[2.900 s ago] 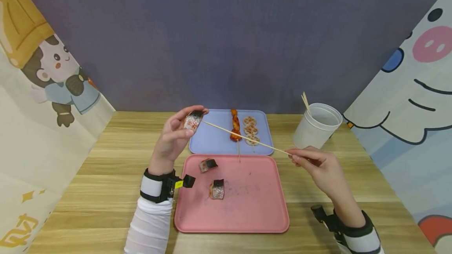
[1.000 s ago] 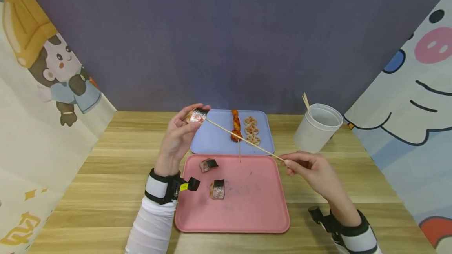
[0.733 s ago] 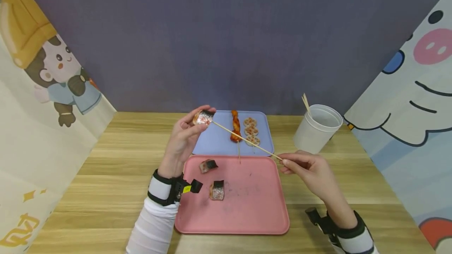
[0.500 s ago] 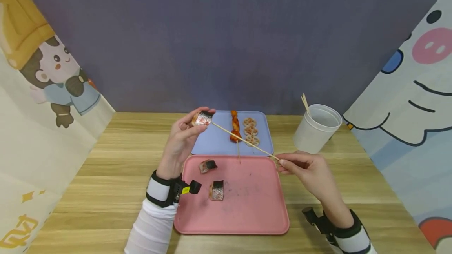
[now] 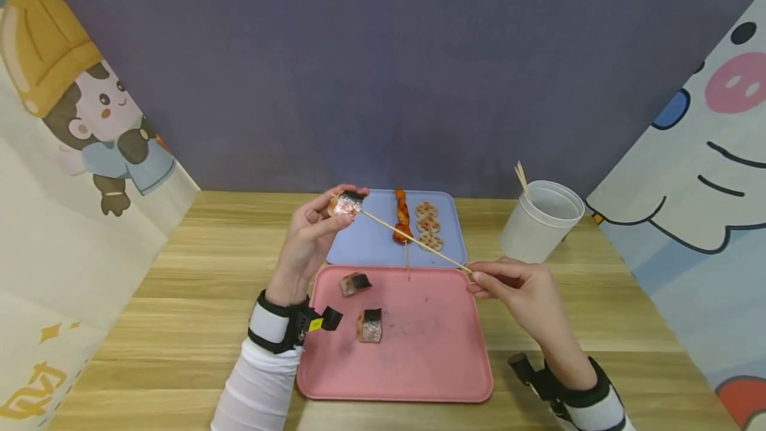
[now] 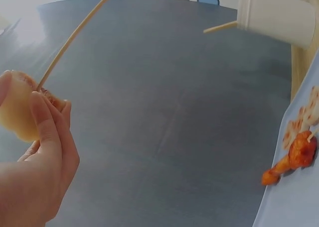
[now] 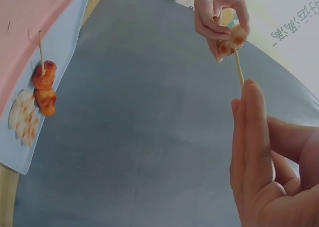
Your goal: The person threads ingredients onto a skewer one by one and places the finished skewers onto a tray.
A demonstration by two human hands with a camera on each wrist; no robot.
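Observation:
Raised above the back of the table, my left hand (image 5: 308, 238) pinches a fish-like food chunk (image 5: 347, 203) with a black band and a silvery side. A thin bamboo skewer (image 5: 415, 243) runs into the chunk's right side; how deep it goes is hard to tell. My right hand (image 5: 526, 291) pinches the skewer's other end between thumb and fingers. In the left wrist view the chunk (image 6: 20, 110) shows a pale yellow side, partly hidden by fingers. Two similar chunks, one upper (image 5: 356, 283) and one lower (image 5: 369, 326), lie on the pink tray (image 5: 431, 368).
Behind the pink tray, a light blue tray (image 5: 365, 245) bears a red-sauced meat skewer (image 5: 402, 218) and a skewer of lotus root slices (image 5: 428, 225). A white bucket (image 5: 532, 231) at the right holds several bamboo skewers (image 5: 522, 179).
Earlier the skewer's tip was at the chunk's edge; now it is in the chunk. My left hand has shifted slightly right, and my right hand has come left and a little down.

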